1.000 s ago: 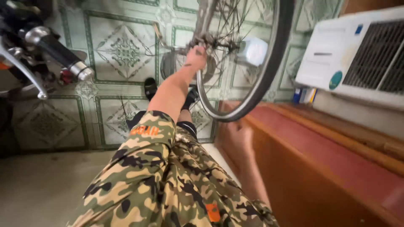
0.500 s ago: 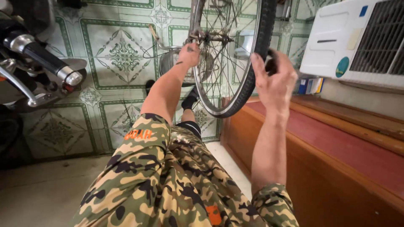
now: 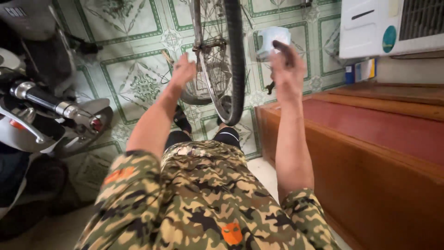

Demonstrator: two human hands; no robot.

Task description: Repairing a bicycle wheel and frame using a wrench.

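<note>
A spoked bicycle wheel with a black rubber tyre (image 3: pixel 235 60) is stood upright in front of the knees, between both raised hands, so that its spokes can be reached. The left hand (image 3: pixel 183 70) is held at the hub side, fingers loosely curled near the spokes; whether anything is gripped cannot be told. The right hand (image 3: pixel 287 69) is spread open just beside the tyre, grasping nothing. Small blue and yellow packages (image 3: pixel 360 70) are stacked under a white appliance (image 3: pixel 370 28) bearing a round teal label, behind the reddish-brown wooden bench (image 3: pixel 370 134).
</note>
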